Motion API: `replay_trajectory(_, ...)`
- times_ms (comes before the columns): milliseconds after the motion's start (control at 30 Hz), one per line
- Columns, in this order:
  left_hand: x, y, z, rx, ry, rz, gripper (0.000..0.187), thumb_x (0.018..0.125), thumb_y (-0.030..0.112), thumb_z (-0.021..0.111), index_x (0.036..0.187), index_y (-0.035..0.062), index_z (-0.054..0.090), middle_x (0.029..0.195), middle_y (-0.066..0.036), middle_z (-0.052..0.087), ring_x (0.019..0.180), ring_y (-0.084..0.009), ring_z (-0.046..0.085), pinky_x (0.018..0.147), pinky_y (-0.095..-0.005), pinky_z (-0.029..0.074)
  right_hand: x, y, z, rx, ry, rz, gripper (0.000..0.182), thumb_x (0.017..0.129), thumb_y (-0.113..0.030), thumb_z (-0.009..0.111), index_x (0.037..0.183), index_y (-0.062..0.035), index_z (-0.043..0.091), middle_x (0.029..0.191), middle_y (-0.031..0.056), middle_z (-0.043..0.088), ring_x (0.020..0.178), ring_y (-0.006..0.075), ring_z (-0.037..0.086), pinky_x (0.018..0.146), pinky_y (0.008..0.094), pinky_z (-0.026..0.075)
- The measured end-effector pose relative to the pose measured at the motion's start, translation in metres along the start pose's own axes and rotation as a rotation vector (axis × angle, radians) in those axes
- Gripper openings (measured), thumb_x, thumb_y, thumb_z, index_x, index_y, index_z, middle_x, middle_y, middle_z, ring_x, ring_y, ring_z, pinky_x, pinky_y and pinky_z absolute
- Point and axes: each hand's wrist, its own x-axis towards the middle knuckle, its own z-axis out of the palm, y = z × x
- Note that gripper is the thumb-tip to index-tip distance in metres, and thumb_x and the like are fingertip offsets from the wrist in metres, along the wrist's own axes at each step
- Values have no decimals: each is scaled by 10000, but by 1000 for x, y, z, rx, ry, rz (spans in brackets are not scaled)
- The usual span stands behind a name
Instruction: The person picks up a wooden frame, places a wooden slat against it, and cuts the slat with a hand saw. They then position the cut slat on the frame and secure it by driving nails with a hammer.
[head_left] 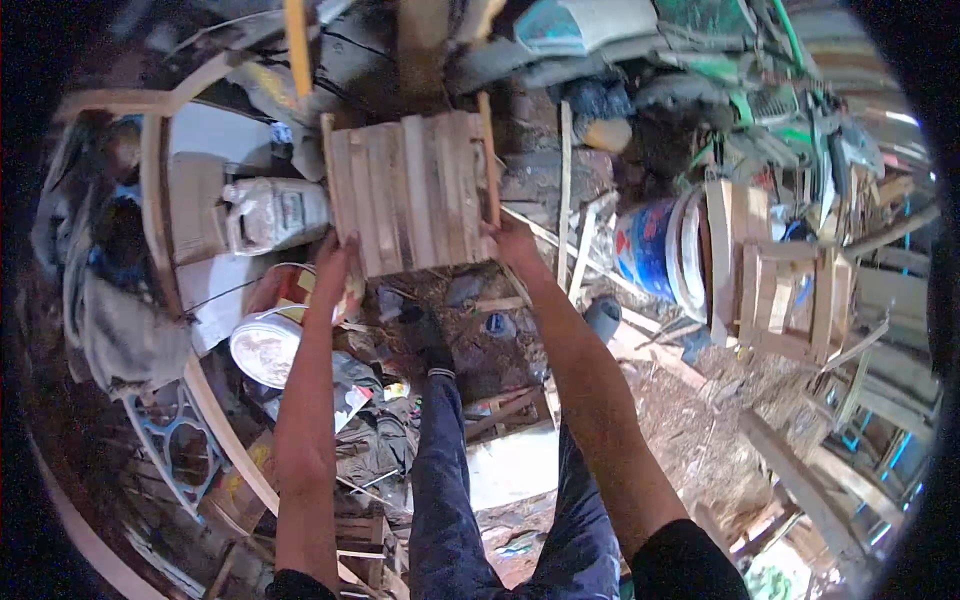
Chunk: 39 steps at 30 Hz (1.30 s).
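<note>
1. Slatted wooden piece [410, 195]: far-middle of scene, ahead of the person, slats running near to far, a rail at each side. Can't tell whether its far end is propped or in the air.
2. Left hand [338, 262]: fingers closed on the near left corner. Right hand [512, 246]: gripping the near right corner by the rail. Fingertips of both partly hidden.
3. Tipping risk: both grips sit at the near edge, so the far end could dip if it's unsupported, twisting the piece out of the fingers.
4. Loose slat risk: strips look rough and uneven; fixings not visible. Pulling on the corners could shift a slat or rack the rails, if joints are weak.
5. Splinters: bare fingers on raw edges; a slide along the wood could do it.
6. Knock risk, left: white jug [280, 212] is just beside the left rail, lidded bucket [268, 347] nearer. A leftward swing could bump the jug.
7. Snag risk, right: thin wood strip [565, 195] stands near the right rail; moving right might catch it.
8. Trip risk: dark shoe [428, 338] among scraps on the littered floor [690, 420]; a step back could slip or catch.
</note>
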Motion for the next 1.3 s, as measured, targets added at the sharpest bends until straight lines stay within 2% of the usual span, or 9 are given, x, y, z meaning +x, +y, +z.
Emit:
replay_trajectory(400,-81,-29,142,442,421,696,269,856,154,620,1053,-28,602,1021,-184,630,954,-311,586,881,-376,439,-81,174,-86,1000,61,65,266,847,-122,588,1077,4,630,1003,121,678,896,217,638,779,324,503)
replay_trajectory(567,-69,-95,314,249,-435,521,226,829,42,573,1045,54,637,994,-185,634,831,-340,641,727,-384,508,-79,327,-137,116,157,41,217,841,-75,608,1053,-37,629,920,55,655,779,136,601,629,266,491)
replay_trajectory(600,-49,-125,350,263,-497,432,223,826,50,562,1036,47,636,1010,-194,628,824,-365,636,729,-394,514,-80,304,-151,752,84,185,204,854,-93,621,1050,-36,628,926,51,656,732,115,581,606,253,471)
replay_trajectory(733,14,-258,471,683,-95,510,152,804,80,556,932,34,626,943,-189,638,776,-387,618,791,-471,504,-49,333,-134,-503,-97,30,263,867,-172,593,1083,-24,621,985,115,661,789,215,635,673,318,509)
replay_trajectory(900,-26,-245,474,711,-209,340,206,798,162,584,965,52,634,918,-178,648,845,-395,612,875,-487,458,-43,347,-99,-613,40,129,168,886,-125,512,957,-34,635,831,162,645,766,310,628,662,370,494)
replay_trajectory(933,-27,-251,469,643,-179,378,225,796,191,597,972,58,644,913,-174,655,882,-389,613,858,-481,469,-53,338,-100,281,70,425,165,877,-191,566,881,-39,629,759,105,631,676,296,590,641,379,483)
replay_trajectory(1000,-22,-237,460,510,-90,396,235,807,215,620,989,74,664,938,-175,666,912,-380,616,786,-456,497,-74,275,-112,-296,122,141,211,872,-240,602,915,-35,626,762,57,622,636,224,562,639,355,482)
replay_trajectory(1133,-70,-162,395,-103,-193,301,217,841,94,625,1054,55,631,953,-171,662,858,-289,648,746,-359,495,-101,225,-97,857,145,-1,247,885,-179,633,1055,-3,603,902,48,648,762,118,574,692,257,466)
replay_trajectory(1300,-84,-41,295,121,20,640,218,838,38,618,1054,10,600,883,-155,657,784,-241,646,702,-331,500,-87,62,-96,595,39,63,236,870,-135,665,1050,11,620,941,50,660,840,110,587,756,262,474)
